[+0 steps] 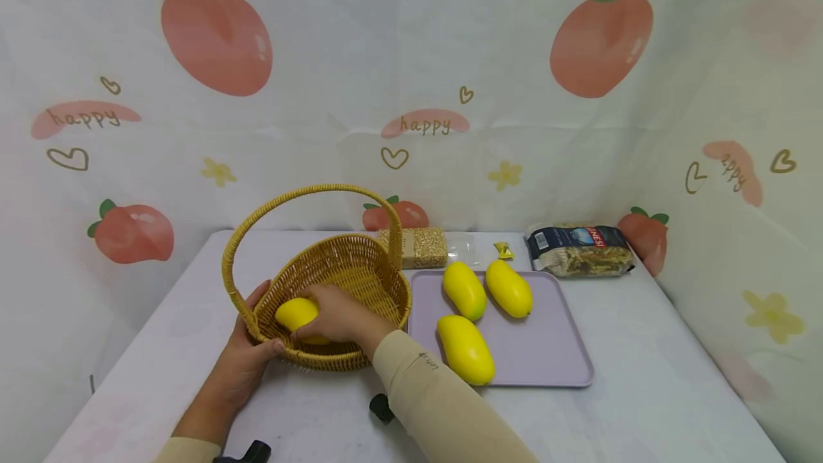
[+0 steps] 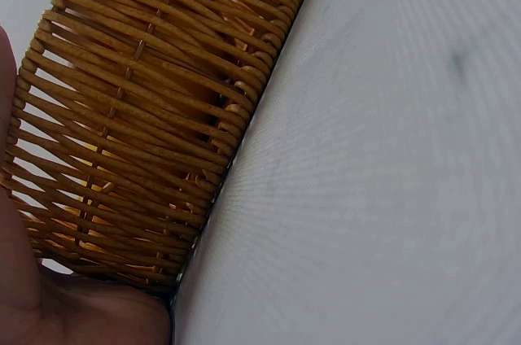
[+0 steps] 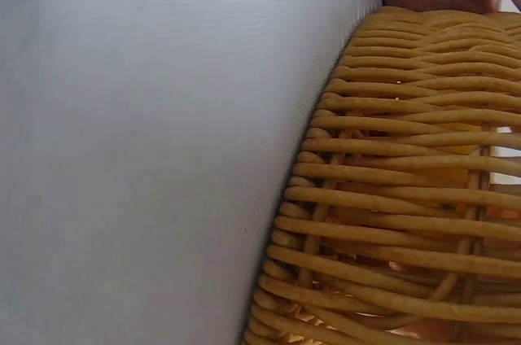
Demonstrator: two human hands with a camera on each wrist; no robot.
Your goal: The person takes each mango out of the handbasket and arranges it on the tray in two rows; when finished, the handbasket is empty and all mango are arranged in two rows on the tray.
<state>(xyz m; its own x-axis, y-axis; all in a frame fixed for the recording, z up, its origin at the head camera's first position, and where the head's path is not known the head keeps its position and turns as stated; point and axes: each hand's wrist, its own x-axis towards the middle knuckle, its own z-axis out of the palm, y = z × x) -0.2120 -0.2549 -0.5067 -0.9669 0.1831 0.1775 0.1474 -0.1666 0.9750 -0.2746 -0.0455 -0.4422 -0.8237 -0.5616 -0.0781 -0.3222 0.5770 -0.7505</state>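
Note:
A golden wicker basket [image 1: 366,270] with a tall arched handle stands on the table, its woven side filling much of the left wrist view. My left hand [image 1: 246,363] grips the basket's left end, the thumb at the near rim. Inside the basket, my right hand [image 1: 341,314] holds a yellow mango [image 1: 294,314] near the left end, fingers curled over it. The mango's right side is hidden by the hand. To the right, a mango [image 1: 464,291], another mango [image 1: 509,289] and a third mango [image 1: 466,350] lie on a pale purple tray [image 1: 546,349].
Behind the basket and tray lie a clear bag of pale grains [image 1: 427,247], a small yellow wrapped piece [image 1: 504,251] and a dark-labelled pasta bag [image 1: 579,250]. A printed cloth backdrop [image 1: 321,127] rises behind the table. Black wrist gear [image 1: 381,408] shows below the right forearm.

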